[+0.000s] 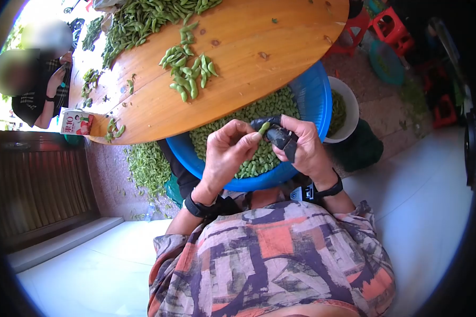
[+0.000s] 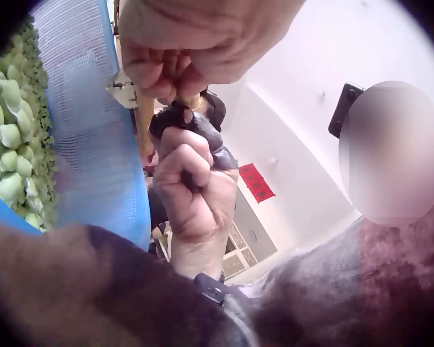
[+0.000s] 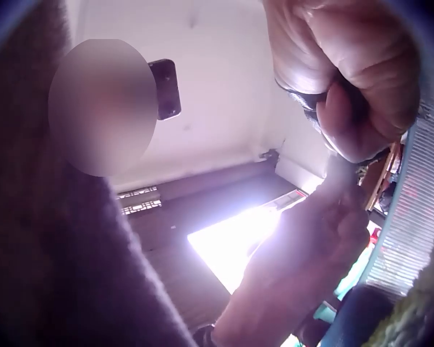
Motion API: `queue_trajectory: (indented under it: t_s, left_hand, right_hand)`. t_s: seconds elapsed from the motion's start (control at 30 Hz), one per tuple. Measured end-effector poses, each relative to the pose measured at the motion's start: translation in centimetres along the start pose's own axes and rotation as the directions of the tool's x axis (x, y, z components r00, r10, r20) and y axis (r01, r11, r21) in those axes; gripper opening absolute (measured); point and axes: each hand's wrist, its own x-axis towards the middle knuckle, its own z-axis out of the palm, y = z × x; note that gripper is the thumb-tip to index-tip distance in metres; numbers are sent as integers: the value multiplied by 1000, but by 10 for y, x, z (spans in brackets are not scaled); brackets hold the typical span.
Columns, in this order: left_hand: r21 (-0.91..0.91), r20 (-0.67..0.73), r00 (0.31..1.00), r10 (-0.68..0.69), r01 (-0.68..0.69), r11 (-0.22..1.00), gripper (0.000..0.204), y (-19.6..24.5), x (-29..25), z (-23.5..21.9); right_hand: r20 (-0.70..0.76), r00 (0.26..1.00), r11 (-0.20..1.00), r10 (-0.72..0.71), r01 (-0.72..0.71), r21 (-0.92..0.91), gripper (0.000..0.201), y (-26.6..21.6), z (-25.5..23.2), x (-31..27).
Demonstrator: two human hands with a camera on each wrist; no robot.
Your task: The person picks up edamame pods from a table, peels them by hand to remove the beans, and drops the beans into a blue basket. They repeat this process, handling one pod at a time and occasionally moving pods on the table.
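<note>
Over a blue basin (image 1: pixel 318 92) of shelled green beans (image 1: pixel 259 113), both hands meet on one green pod (image 1: pixel 263 128). My left hand (image 1: pixel 250 138) pinches the pod's end between thumb and fingertips. My right hand (image 1: pixel 281 128) grips a dark, tape-wrapped tool (image 1: pixel 281 136) against the pod, fingers curled round it. In the left wrist view the left hand (image 2: pixel 170 79) is at the top and the right hand (image 2: pixel 192 181) holds the dark tool (image 2: pixel 202 130) below it, beside the basin (image 2: pixel 94 144). The right wrist view shows the right hand (image 3: pixel 347 94) curled and the left hand (image 3: pixel 304 253) blurred.
A round wooden table (image 1: pixel 248 47) beyond the basin carries heaps of green pods (image 1: pixel 188 71). A white bucket (image 1: pixel 349 108) stands right of the basin. More pods (image 1: pixel 148 166) lie on the floor. A carton (image 1: pixel 76 122) and another person (image 1: pixel 42 84) are at the left; red stools (image 1: pixel 391 26) stand far right.
</note>
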Motion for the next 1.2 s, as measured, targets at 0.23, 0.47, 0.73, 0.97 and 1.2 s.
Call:
queue_trajectory:
  t_s: [0.23,0.47,0.73,0.97,1.2]
  left_hand:
    - [-543,379,896,-230,417,729,25,-27,-1,-15]
    - [15,68,987,-145,145,989,32,-7,0,-3]
    - [674,177,984,27,-141,725,22,5,-5,-4]
    - [488,209,953,-218,91,868,32,9,-5,-10]
    - [-41,-29,978,-205,203,978,35,-13,0,6]
  right_hand:
    - [193,976,958,99,-146,247,16,5,-8,-2]
    - [46,991,897,-124,132,-422,10,8,4,-3]
    - [103,987,891,-123,155,-426,14,12,-2,-6]
    - [66,991,882,-115,132,-452,15,16,3,-6]
    - [3,937,718,-350,271,-641,37,32,33,-5]
